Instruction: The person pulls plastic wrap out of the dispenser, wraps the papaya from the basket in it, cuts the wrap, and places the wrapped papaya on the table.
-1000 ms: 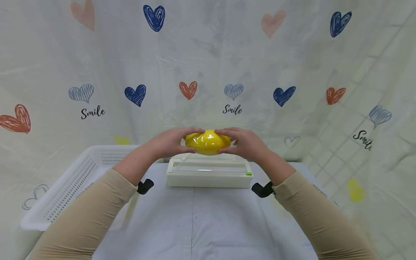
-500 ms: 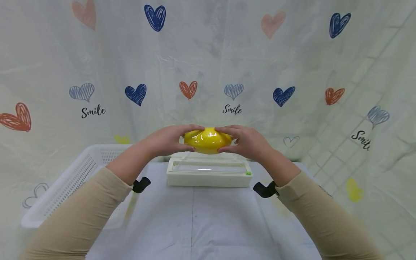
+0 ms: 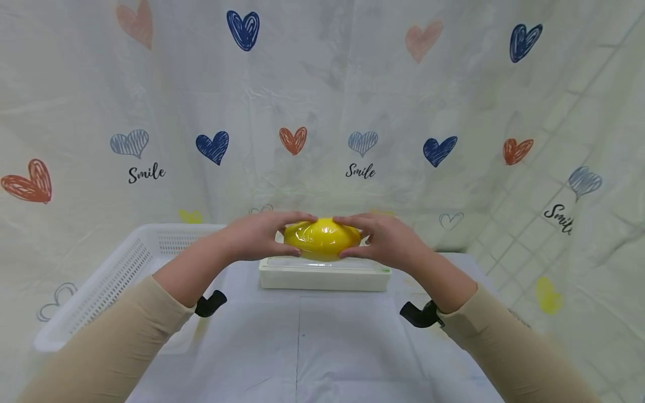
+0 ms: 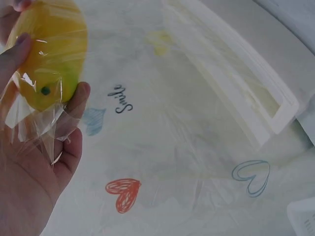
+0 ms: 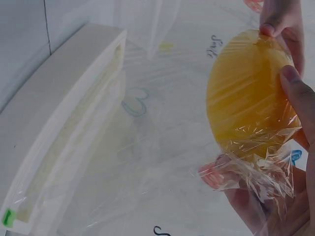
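Note:
In the head view, a glossy yellow mango wrapped in cling film is held up in front of the back wall. My left hand grips its left end, thumb below and fingers above. My right hand grips the opposite end in the same way. The left wrist view shows the mango with a greenish tip and a dark green stem spot. Crumpled cling film bunches at that end against the left palm. More loose cling film gathers by the right hand in the right wrist view.
A long white cling film dispenser with a green slider lies on the table behind and below the mango. To the left stands a white perforated plastic basket. A heart-printed sheet covers the wall behind.
Both hands have lowered the mango since half a second ago, so it now covers part of the dispenser's top. The forearms have spread slightly apart. Both hands keep their grip.

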`<state>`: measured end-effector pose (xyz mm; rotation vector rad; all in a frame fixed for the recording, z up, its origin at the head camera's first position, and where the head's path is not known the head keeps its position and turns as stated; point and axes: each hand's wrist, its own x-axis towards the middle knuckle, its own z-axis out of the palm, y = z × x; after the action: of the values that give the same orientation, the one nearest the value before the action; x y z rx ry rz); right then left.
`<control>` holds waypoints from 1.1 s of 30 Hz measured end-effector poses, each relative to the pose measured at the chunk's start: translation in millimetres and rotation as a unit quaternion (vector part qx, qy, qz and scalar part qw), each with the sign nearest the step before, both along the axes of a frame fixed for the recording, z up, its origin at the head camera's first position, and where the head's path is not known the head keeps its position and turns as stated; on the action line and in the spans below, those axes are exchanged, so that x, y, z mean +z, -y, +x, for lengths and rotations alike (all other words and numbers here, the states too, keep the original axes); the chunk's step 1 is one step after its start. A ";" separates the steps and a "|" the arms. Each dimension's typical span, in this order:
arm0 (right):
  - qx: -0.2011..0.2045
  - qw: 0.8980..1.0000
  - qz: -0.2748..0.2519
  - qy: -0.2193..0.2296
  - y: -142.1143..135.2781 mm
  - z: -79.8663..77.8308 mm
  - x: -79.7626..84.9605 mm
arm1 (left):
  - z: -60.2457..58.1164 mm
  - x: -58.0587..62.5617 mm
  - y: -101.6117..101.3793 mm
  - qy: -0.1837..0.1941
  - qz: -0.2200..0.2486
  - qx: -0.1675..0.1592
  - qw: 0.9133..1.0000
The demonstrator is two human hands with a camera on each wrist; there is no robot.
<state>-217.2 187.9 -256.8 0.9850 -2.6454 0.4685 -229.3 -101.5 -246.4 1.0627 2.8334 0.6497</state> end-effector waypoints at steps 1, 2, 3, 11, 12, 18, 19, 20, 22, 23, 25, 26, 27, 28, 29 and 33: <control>-0.003 1.000 -0.001 0.011 -0.4 3.0 -2.1 | 1.8 -3.0 0.0 0.007 0.001 -0.001 1.000; -0.007 1.000 0.000 0.022 -0.7 6.1 -4.2 | 3.6 -6.0 -0.2 0.014 0.002 -0.001 1.000; -0.011 0.999 0.000 0.035 -0.9 9.1 -6.4 | 5.5 -9.3 -0.4 0.020 0.001 0.000 1.000; -0.029 0.989 -0.010 0.144 -3.8 25.3 -29.9 | 17.6 -39.9 -3.6 0.088 0.000 0.007 0.996; -0.028 0.987 -0.014 0.158 -4.3 26.2 -33.7 | 18.6 -44.8 -3.8 0.100 0.008 0.004 0.995; -0.027 0.973 -0.031 0.229 -6.5 29.4 -62.0 | 21.4 -78.2 -5.3 0.166 0.041 -0.010 0.985; -0.028 0.971 -0.032 0.236 -6.9 29.5 -67.5 | 21.3 -84.2 -5.7 0.173 0.042 -0.008 0.984; -0.030 0.969 -0.034 0.243 -7.4 29.4 -73.2 | 21.0 -90.6 -6.1 0.181 0.044 -0.006 0.983; -0.034 0.965 -0.039 0.256 -8.0 28.4 -85.1 | 19.6 -103.9 -7.7 0.189 0.049 -0.002 0.981; -0.034 0.964 -0.040 0.260 -8.3 27.7 -91.2 | 18.7 -110.8 -8.6 0.190 0.051 -0.002 0.980; -0.036 0.962 -0.044 0.266 -8.3 25.8 -103.5 | 16.7 -124.3 -10.9 0.190 0.055 0.000 0.980; -0.037 0.961 -0.047 0.269 -8.1 24.5 -109.7 | 15.5 -130.5 -11.9 0.190 0.057 0.000 0.980; -0.038 0.961 -0.046 0.270 -7.7 22.9 -115.8 | 14.3 -136.1 -12.9 0.190 0.058 0.002 0.980; -0.038 0.961 -0.049 0.271 -7.2 21.3 -121.4 | 12.9 -141.6 -13.7 0.191 0.058 0.003 0.980; -0.040 0.960 -0.049 0.273 -6.8 19.5 -127.1 | 11.3 -146.9 -14.1 0.192 0.059 0.006 0.980; -0.051 0.955 -0.057 0.285 -5.1 11.3 -146.8 | 3.6 -165.7 -15.2 0.199 0.062 0.018 0.978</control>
<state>-205.8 193.0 -403.6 0.7567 -3.0994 0.9974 -225.7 -86.3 -412.1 0.7884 2.4977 0.9339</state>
